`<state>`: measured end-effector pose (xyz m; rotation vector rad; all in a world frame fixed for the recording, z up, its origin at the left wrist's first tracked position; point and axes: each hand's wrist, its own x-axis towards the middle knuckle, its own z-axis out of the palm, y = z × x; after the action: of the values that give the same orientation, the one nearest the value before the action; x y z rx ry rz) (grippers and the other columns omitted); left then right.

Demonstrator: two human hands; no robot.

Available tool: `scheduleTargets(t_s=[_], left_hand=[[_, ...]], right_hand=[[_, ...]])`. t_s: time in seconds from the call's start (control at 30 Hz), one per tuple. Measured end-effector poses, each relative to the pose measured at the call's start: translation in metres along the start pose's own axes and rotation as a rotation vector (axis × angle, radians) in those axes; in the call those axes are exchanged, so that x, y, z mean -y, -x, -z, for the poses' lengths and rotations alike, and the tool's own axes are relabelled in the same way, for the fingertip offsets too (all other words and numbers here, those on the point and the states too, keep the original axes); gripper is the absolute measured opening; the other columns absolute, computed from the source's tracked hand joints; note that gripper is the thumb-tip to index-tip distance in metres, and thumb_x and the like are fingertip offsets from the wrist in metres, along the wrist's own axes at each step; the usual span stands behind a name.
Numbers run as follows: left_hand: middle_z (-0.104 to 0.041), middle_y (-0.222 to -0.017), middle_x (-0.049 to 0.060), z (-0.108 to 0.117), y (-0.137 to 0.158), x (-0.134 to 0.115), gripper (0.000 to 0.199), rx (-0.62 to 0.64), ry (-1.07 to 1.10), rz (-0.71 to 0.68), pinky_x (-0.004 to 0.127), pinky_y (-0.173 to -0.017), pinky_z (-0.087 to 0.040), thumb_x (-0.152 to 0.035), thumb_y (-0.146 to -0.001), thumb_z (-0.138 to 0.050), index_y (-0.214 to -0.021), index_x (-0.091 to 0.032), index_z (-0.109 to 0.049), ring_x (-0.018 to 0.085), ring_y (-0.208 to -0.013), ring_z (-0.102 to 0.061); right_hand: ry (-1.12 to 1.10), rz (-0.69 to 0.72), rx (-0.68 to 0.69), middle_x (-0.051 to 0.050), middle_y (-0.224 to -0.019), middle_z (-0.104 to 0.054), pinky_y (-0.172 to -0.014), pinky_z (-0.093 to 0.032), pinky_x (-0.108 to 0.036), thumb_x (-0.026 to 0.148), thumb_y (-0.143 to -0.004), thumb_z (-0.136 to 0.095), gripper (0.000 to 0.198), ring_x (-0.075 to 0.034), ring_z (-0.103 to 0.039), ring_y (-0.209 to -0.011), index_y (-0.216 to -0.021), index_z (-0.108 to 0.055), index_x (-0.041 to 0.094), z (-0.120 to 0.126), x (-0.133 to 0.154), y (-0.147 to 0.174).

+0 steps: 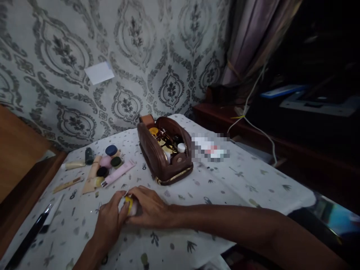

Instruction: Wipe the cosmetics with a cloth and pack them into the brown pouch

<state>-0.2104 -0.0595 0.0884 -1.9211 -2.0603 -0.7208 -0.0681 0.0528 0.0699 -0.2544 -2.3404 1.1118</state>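
Note:
Both hands meet at the near side of the table around a small white-and-yellow container, mostly covered by fingers. My left hand closes on its left side with thumb and fingers. From the right, my right hand grips the same piece, fingers curled over its top. Just beyond them stands an unzipped brown toiletry bag, packed with gold, amber and white-capped items. Left of the bag lie a pink tube, a blue-lidded jar, a green-lidded jar and a black-lidded jar.
A beige tube, a dark bottle and a wooden toothbrush-like stick lie at the left. Nearer are a black pen-like object and a white stick. A white cable hangs at the right, beyond the patterned tablecloth.

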Motion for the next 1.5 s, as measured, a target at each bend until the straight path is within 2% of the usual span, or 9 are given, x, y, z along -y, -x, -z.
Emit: scheduleTargets(t_s=[0.13,0.23,0.33,0.57,0.77,0.97,1.1,1.27,1.5], left_hand=[[-0.070,-0.073,-0.001,0.008,-0.016,-0.006,0.021,-0.112,-0.288,-0.228,0.025,-0.048,-0.045,-0.027,-0.098,-0.038,-0.089,-0.022,-0.056,0.015,-0.056,-0.067],[-0.062,-0.062,-0.002,0.017,-0.030,-0.015,0.023,-0.110,-0.437,-0.349,0.025,-0.044,-0.039,-0.023,-0.097,-0.038,-0.080,-0.022,-0.053,0.015,-0.050,-0.063],[-0.059,-0.058,-0.002,0.024,-0.043,-0.025,0.023,-0.117,-0.448,-0.391,0.026,-0.045,-0.038,-0.021,-0.096,-0.036,-0.080,-0.022,-0.053,0.016,-0.049,-0.061],[-0.059,-0.058,-0.005,0.032,-0.065,-0.056,0.020,-0.175,0.022,-0.027,0.024,-0.050,-0.043,-0.032,-0.097,-0.044,-0.081,-0.023,-0.054,0.014,-0.046,-0.056],[-0.040,-0.046,-0.008,0.018,-0.075,-0.070,0.031,-0.173,0.309,0.300,0.023,-0.044,-0.036,-0.042,-0.095,-0.045,-0.070,-0.023,-0.050,0.013,-0.042,-0.042],[-0.049,-0.058,-0.004,-0.019,-0.063,-0.062,0.034,0.042,0.383,0.349,0.022,-0.054,-0.041,-0.045,-0.094,-0.044,-0.072,-0.021,-0.053,0.014,-0.055,-0.050],[-0.049,-0.059,-0.004,-0.041,-0.051,-0.050,0.036,0.176,0.415,0.377,0.023,-0.056,-0.042,-0.047,-0.094,-0.044,-0.070,-0.021,-0.049,0.014,-0.056,-0.050],[-0.047,-0.060,-0.003,-0.049,-0.047,-0.053,0.037,0.174,0.482,0.495,0.025,-0.061,-0.043,-0.050,-0.093,-0.047,-0.069,-0.021,-0.049,0.015,-0.060,-0.049],[-0.045,-0.057,-0.001,-0.049,-0.049,-0.057,0.037,0.244,0.558,0.571,0.027,-0.052,-0.039,-0.051,-0.093,-0.046,-0.069,-0.023,-0.055,0.015,-0.052,-0.045]], right_hand=[[-0.135,-0.147,-0.040,-0.004,-0.098,-0.066,-0.078,-0.049,-0.032,0.036,-0.066,-0.082,0.061,-0.022,-0.062,-0.089,-0.116,-0.051,0.022,0.000,0.004,0.001],[-0.282,-0.255,-0.077,0.000,-0.092,-0.067,-0.074,-0.048,-0.029,0.032,-0.063,-0.082,0.074,-0.019,-0.063,-0.081,-0.127,-0.047,0.024,0.001,0.007,0.000],[-0.424,-0.283,-0.095,0.001,-0.093,-0.067,-0.074,-0.049,-0.027,0.026,-0.063,-0.081,0.065,-0.017,-0.063,-0.082,-0.122,-0.054,0.024,0.009,0.012,0.000],[-0.599,-0.248,0.026,0.006,-0.076,-0.056,-0.058,-0.043,-0.020,0.020,-0.058,-0.083,0.053,-0.011,-0.051,-0.068,-0.107,-0.062,0.019,0.052,0.021,0.012],[-0.480,-0.049,-0.048,0.000,-0.096,-0.059,-0.080,-0.049,-0.027,0.023,-0.063,-0.085,0.043,-0.014,-0.057,-0.086,-0.101,-0.065,0.020,0.116,0.027,0.034],[-0.577,-0.070,-0.199,-0.001,-0.096,-0.063,-0.072,-0.055,-0.027,0.023,-0.078,-0.077,0.038,-0.015,-0.063,-0.085,-0.112,-0.060,0.023,0.209,0.034,0.037],[-0.342,0.000,-0.409,-0.001,-0.097,-0.064,-0.073,-0.057,-0.028,0.033,-0.079,-0.077,0.034,-0.016,-0.066,-0.090,-0.106,-0.060,0.022,0.251,0.028,0.019],[-0.194,0.018,-0.347,0.001,-0.090,-0.064,-0.072,-0.057,-0.027,0.036,-0.077,-0.078,0.031,-0.015,-0.065,-0.086,-0.099,-0.064,0.019,0.269,0.012,-0.010],[-0.099,0.050,-0.178,0.004,-0.085,-0.060,-0.068,-0.054,-0.023,0.031,-0.080,-0.073,0.020,-0.012,-0.064,-0.081,-0.093,-0.063,0.019,0.260,-0.018,-0.049]])
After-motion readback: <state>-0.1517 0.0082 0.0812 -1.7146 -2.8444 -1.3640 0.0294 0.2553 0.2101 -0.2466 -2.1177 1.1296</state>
